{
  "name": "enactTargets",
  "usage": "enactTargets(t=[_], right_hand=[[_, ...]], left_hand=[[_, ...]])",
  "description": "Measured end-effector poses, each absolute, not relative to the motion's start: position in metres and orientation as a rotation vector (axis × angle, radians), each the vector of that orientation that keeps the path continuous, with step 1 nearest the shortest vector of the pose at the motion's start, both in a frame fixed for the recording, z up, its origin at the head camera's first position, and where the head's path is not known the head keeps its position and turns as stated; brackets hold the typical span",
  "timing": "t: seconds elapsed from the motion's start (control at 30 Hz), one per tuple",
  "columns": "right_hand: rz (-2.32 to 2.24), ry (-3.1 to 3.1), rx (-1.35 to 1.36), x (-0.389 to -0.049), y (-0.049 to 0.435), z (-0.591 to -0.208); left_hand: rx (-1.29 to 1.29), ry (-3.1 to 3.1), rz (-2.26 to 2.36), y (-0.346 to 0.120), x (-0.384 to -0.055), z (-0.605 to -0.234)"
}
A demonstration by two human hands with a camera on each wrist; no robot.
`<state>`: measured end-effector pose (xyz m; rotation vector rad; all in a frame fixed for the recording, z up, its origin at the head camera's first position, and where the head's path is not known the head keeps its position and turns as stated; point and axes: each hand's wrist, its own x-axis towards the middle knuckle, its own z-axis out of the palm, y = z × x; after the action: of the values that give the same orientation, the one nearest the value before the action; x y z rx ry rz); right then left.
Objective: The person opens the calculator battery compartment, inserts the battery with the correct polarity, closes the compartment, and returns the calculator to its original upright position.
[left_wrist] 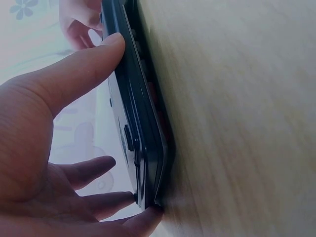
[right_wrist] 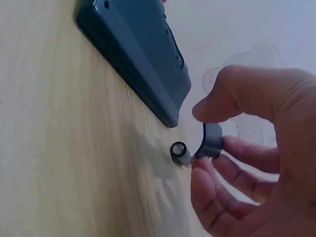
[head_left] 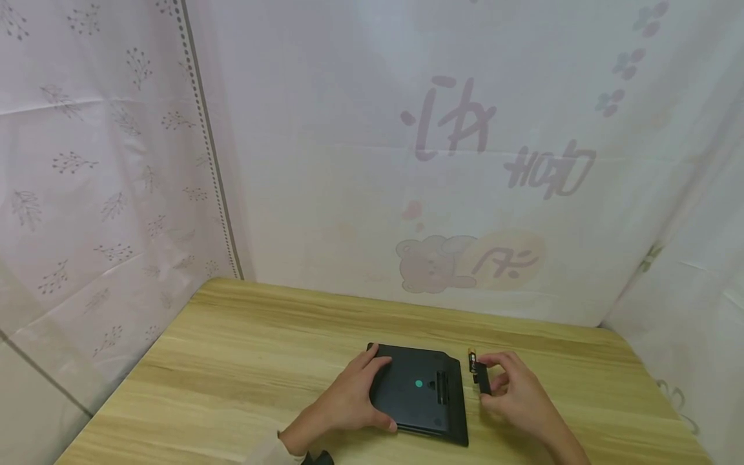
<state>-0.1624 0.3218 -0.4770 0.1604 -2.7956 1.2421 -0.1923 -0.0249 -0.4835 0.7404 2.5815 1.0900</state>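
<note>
A person is working at a wood-grained table (head_left: 250, 361), both bare hands being in view. The left hand (head_left: 351, 394) is grasping a black device (head_left: 403, 381) across its left end, the thumb pressing on the near edge while fingertips are reaching round the far corner. The device is lying on the table with its back facing up; in the left wrist view, keys are showing along its underside, facing the tabletop. A green dot (head_left: 419, 383) is marking the middle of the back, and a dark slot (head_left: 442, 387) is running near its right side; whether anything is sitting inside is too dark to tell.

The right hand (head_left: 514, 394) is pinching a small black cover (head_left: 483, 378) between thumb and fingers, holding it to the right of the device and apart from it. A battery (head_left: 472, 360), black with an orange end, is lying on the table between the device and that hand, just beside the cover; the right wrist view is showing its round end.

A pale sleeve (head_left: 270, 452) is covering the left forearm. Behind the table a whitish cloth (head_left: 325, 161) is hanging, a faint bear print (head_left: 433, 265) showing low on it
</note>
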Motion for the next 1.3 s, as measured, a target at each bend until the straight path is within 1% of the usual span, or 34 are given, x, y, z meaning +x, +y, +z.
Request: enactTargets(t=[0.2,1.3], right_hand=[[1.182,-2.859,0.071,-0.165,0.329,-0.476],[1.105,-2.992,-0.085,-0.172,0.359,-0.482]], left_hand=[[0.739,2.578,1.082,-0.025,-0.193,-0.483],[0.729,2.588,1.07,-0.024,-0.192,-0.481]])
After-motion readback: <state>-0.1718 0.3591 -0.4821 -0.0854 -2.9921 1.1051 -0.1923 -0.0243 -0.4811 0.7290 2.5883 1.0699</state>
